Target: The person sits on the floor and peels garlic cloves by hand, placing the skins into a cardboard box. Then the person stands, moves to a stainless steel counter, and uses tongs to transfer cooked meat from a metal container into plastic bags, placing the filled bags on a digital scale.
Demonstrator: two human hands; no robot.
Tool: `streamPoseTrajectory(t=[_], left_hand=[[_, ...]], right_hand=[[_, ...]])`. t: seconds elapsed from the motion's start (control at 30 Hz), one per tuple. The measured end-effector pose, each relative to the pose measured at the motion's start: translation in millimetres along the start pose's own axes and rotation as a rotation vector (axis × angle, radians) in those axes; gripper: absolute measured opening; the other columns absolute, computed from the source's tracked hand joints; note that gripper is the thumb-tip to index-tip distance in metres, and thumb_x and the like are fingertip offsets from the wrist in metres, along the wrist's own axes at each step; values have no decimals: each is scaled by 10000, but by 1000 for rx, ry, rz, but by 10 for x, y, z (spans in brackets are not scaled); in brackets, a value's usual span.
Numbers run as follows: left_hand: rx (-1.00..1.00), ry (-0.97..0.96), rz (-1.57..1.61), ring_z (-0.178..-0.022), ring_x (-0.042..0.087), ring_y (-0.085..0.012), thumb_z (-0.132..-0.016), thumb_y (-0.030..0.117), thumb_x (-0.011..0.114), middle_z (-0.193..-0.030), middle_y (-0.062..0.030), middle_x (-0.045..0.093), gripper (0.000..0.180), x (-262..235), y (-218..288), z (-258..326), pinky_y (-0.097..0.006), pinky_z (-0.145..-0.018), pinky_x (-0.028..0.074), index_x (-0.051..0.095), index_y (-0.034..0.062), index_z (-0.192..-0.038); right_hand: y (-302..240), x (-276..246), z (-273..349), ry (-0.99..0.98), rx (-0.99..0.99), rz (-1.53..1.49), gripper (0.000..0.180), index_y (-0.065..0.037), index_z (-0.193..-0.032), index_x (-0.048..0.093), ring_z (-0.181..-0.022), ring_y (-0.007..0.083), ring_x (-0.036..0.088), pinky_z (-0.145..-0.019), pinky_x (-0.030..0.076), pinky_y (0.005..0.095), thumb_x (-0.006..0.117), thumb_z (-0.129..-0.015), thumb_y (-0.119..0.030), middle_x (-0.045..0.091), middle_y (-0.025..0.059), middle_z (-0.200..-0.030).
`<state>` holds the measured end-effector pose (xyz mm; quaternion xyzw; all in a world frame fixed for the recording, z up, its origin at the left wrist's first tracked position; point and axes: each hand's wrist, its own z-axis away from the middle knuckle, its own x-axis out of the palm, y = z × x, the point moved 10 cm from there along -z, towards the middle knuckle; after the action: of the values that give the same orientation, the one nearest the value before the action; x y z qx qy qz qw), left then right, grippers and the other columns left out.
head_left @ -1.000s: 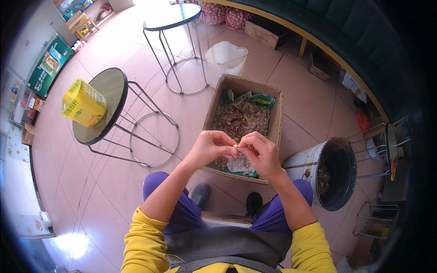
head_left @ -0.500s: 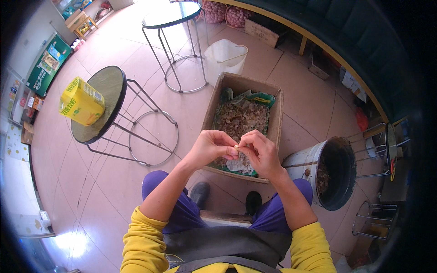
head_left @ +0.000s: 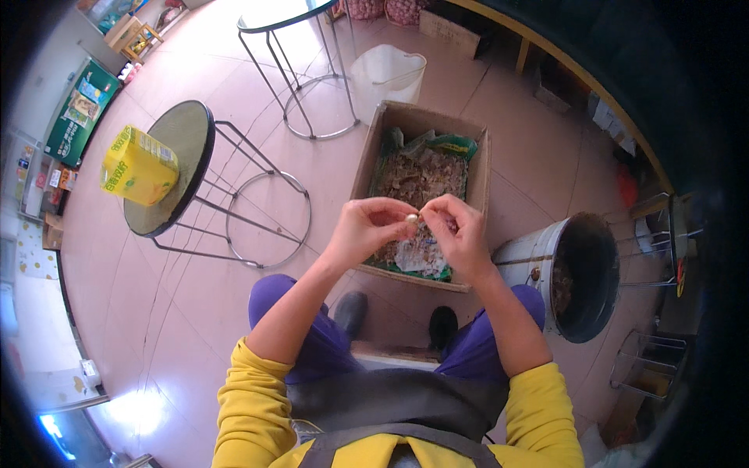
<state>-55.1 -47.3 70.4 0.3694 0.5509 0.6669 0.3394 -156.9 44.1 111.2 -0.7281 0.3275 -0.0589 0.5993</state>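
Over a cardboard box, my two hands meet at the fingertips. My left hand pinches a small pale garlic clove between thumb and fingers. Close against it, my right hand has thumb and forefinger pressed together at the clove's edge, and something pinkish shows inside its curled fingers. What exactly the right fingertips grip is too small to see. Dry brownish peels fill the box, on a green plastic liner.
Right of the box, a white bucket with a dark inside leans toward the right. A round stool at left carries a yellow package. Behind the box stand a translucent bin and a glass-topped stool. Mesh bags lie at the back.
The fingertips have parted slightly, and the pale clove shows more clearly in my left hand. Both hands sit a little higher in view, and the whole scene has shifted slightly with my head.
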Motion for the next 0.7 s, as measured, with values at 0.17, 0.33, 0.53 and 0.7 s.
streamPoseTrajectory(t=[0.17,0.33,0.53,0.7], left_hand=[[112,66,-173,-793,654,-104,-807,-15,705,-854,-78,692,148,-23,85,24,-233,-726,539,658,-37,-946],[190,111,-329,-804,650,-99,-782,-15,731,-856,-67,688,152,-30,182,52,-226,-725,531,660,-22,-916],[216,116,-270,-798,646,-98,-804,-1,720,-847,-64,678,133,-24,158,41,-228,-725,538,659,-27,-919],[223,161,-218,-741,664,-96,-790,35,730,-787,-66,699,150,-64,144,37,-226,-674,535,677,-25,-917]], right_hand=[[233,72,24,-50,186,-91,137,-18,-827,692,-576,28,408,-505,325,211,713,-822,-154,552,-28,-645],[407,167,71,-90,314,-334,125,-25,-867,700,-521,22,452,-459,328,196,660,-869,-144,573,-41,-642],[427,166,76,-82,311,-347,129,-30,-899,699,-501,15,455,-436,331,190,637,-884,-142,582,-32,-637],[419,198,79,-92,334,-415,143,-31,-946,695,-492,24,464,-431,348,179,654,-879,-151,626,-4,-708]])
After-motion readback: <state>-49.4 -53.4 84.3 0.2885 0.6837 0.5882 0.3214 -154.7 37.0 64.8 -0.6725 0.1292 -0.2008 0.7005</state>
